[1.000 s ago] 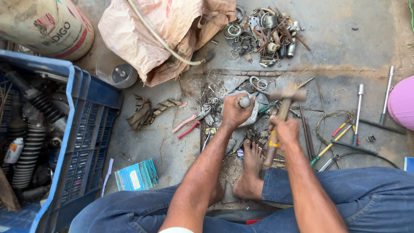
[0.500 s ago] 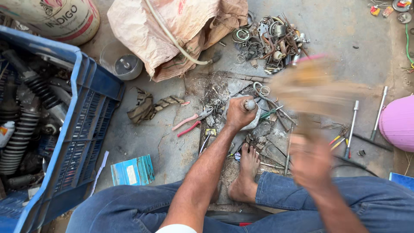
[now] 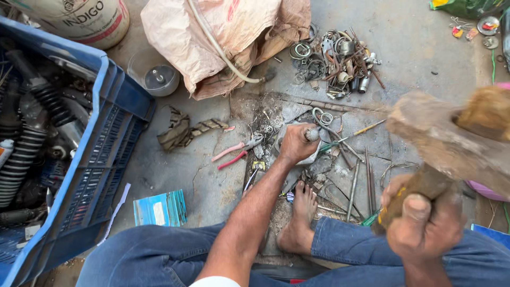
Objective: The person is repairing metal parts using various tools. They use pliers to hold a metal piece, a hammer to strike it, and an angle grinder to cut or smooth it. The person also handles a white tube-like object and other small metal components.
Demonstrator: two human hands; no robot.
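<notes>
A small metal part [image 3: 312, 134] is pinned upright on the floor [image 3: 425, 48] by the left hand [image 3: 295, 143], whose grip is wrapped fully around it so that only the rounded top is seen above the fist. Just behind the bare foot [image 3: 300, 218], which is planted flat on the floor, this part and the fist are found. A wooden-handled hammer [image 3: 457, 143] is held raised by the right hand [image 3: 425, 223], to the right of the foot and much nearer the camera; the grip is closed tightly round the lower handle, and the head is blurred.

Left of the foot, and a little further away, a pair of red-handled pliers [image 3: 236, 153] is laid among metal scraps. Further left of the foot a small blue carton [image 3: 160, 208] is seen lying flat, and beyond it a blue plastic crate [image 3: 90, 175] filled with black springs and ribbed hoses. Well behind the foot a crumpled tan sack [image 3: 228, 42] is spread, with a heap of rings and metal fittings [image 3: 334, 58] just beside it on its right. Thin rods and a screwdriver [image 3: 350, 133] are scattered on the floor to the right of the foot.
</notes>
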